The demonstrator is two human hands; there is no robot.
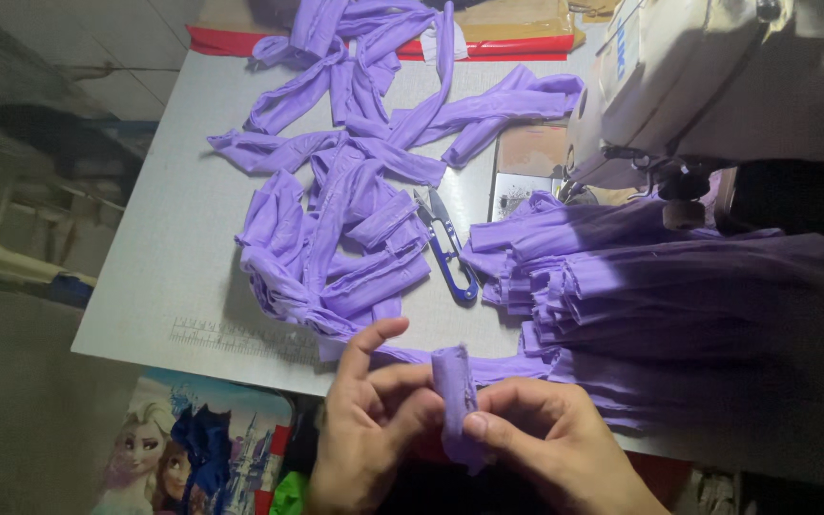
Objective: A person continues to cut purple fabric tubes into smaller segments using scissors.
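Observation:
Both my hands meet at the table's near edge around a folded strip of purple fabric (455, 386). My left hand (366, 429) pinches it from the left with thumb and fingers. My right hand (555, 439) grips it from the right, thumb pressed on the lower part. The strip stands roughly upright between them and trails off toward a purple strip (507, 366) lying on the table. Blue thread snips (447, 248) lie on the table just beyond my hands.
A tangled heap of purple fabric strips (355, 191) covers the middle of the grey table (174, 248). A stack of folded purple pieces (660, 277) lies at right under a white sewing machine (708, 76). A printed cartoon bag (193, 448) hangs below the table's edge.

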